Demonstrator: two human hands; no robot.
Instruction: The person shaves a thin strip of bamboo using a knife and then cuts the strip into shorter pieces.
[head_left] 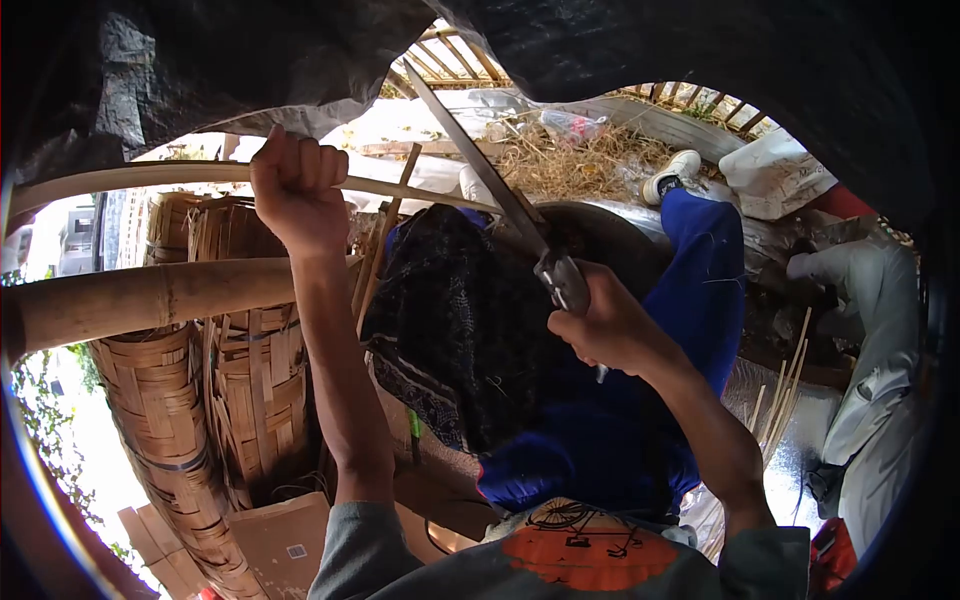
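Observation:
My left hand (298,190) is raised and closed around a long pale bamboo strip (130,178). The strip runs from the left edge past my fist toward the knife. In my right hand (620,320) is the handle of a long-bladed knife (485,170), its blade slanting up and left, tip high. The strip's right end lies close to the blade; whether they touch I cannot tell. Below, a dark patterned cloth (450,310) covers part of my lap over blue trousers (715,250).
Tall woven baskets (160,390) stand at left behind a thick bamboo pole (170,295). A cardboard box (285,545) is below. Thin strips (785,400) stick up at right, near another person's grey-clad leg (870,330). Straw (580,155) lies ahead; black sheeting (250,60) hangs overhead.

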